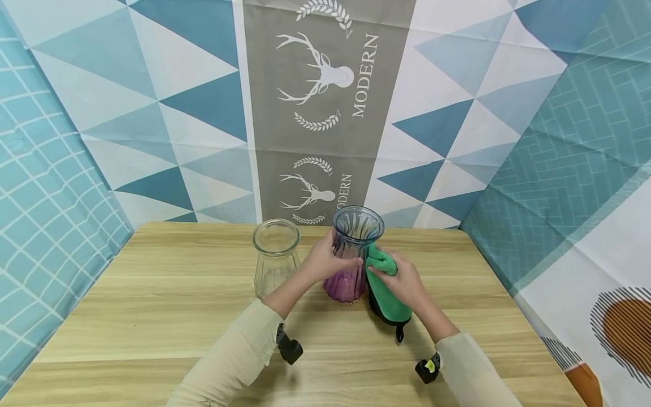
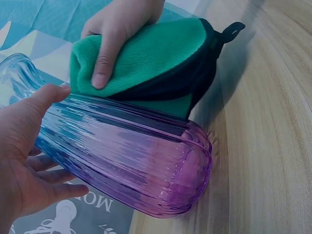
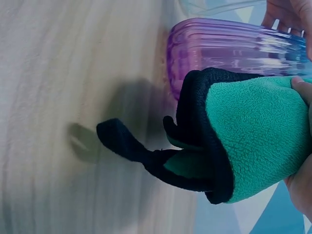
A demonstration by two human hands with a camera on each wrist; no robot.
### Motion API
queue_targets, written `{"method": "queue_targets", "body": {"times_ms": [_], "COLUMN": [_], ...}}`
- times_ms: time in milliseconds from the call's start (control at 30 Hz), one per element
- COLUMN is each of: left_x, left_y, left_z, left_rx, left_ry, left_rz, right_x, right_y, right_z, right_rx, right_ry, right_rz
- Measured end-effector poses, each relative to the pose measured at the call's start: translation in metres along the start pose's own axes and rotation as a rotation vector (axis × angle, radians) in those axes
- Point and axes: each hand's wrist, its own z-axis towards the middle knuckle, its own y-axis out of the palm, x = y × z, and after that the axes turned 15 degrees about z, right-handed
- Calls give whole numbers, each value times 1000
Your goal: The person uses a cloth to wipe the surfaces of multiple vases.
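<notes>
A ribbed glass vase (image 1: 346, 282), blue at its flared rim and purple toward the base, stands upright near the table's back edge. My left hand (image 1: 325, 260) holds it round the narrower upper part, with the thumb on the near side. In my right hand (image 1: 404, 282) is a green cleaning cloth (image 1: 391, 305) with black edging and a black hanging loop, folded over and pinched between thumb and fingers. The cloth (image 2: 151, 58) lies against the vase's right side in the left wrist view. From the right wrist, its lower end and loop hang in front of the vase (image 3: 219, 46).
A clear glass vase (image 1: 267, 268) stands left of the coloured one, partly behind my left forearm. Both are on a light wood table (image 1: 152, 316). Behind the table hangs a patterned curtain (image 1: 203, 141). Black wrist cameras (image 1: 290, 347) sit at both cuffs.
</notes>
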Motion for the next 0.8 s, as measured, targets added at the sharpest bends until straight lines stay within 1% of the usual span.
{"method": "queue_targets", "body": {"times_ms": [100,267,433,600,800], "left_x": [0,0,0,1,0], "left_y": [0,0,-1,-3,-2], "left_z": [0,0,-1,-2,-1], "left_rx": [-3,1,22,24,26], "left_ry": [2,2,-1,0,7], "left_rz": [0,-8,14,27,40], "right_x": [3,7,13,18,16], "right_y": [0,2,4,5,3], "right_z": [-3,-7,-10,-12,-12], "right_rx": [-15,-32,-51,-64,-36], "right_ry": [40,82,102,120,101], "right_rz": [-15,-18,-21,-24,-5]}}
